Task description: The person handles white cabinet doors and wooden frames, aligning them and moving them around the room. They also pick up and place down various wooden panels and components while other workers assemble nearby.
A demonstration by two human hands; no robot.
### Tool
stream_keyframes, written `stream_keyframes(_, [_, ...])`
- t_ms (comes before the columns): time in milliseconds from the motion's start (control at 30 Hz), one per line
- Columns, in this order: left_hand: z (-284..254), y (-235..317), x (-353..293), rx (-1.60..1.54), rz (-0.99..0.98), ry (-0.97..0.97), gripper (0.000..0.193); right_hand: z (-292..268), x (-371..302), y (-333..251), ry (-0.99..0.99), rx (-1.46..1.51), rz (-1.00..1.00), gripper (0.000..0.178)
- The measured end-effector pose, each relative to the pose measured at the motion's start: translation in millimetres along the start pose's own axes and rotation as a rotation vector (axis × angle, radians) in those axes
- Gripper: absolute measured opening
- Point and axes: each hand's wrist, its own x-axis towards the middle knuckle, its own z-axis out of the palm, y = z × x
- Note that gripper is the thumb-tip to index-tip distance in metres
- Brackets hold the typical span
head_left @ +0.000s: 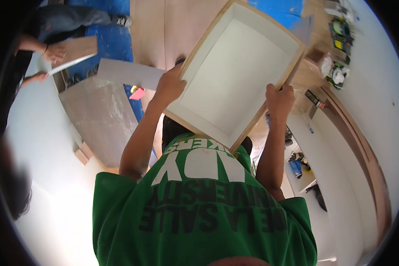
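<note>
Big brightness lower left, where the white surface (66, 226) burns out into bare glare! Softer light across the box (228, 75), gentle grey shading along its inner corners. Streaky sheen on the brown board (102, 115). Far left, a dark shape (14, 177) smears, while the long wooden strip (361, 146) bows toward the black, rounded rim.

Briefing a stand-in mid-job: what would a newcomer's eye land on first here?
First, the white-lined box with wooden edges, held at a slant at upper centre between the left hand and the right hand. Next, the bright green shirt filling the lower middle. Then, at upper left, another person's hand on a brown-and-white piece.
</note>
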Motion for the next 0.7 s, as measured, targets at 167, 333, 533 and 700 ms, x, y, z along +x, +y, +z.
stream_keyframes(167, [-63, 69, -36, -0.018, 0.072, 0.115, 0.056, -55, -16, -26, 0.125, 0.158, 0.025, 0.029])
stream_keyframes(333, [-99, 117, -78, 0.016, 0.117, 0.342, 0.052, -97, -31, -42, 0.276, 0.424, -0.107, 0.027])
stream_keyframes(533, [-110, 120, -116, -0.025, 0.423, 0.618, 0.055, -100, -47, -37, 0.338, 0.682, -0.251, 0.027])
stream_keyframes(700, [-104, 94, -144, -0.096, 0.43, 0.679, 0.053, -113, -85, -51, 0.463, 0.603, -0.289, 0.025])
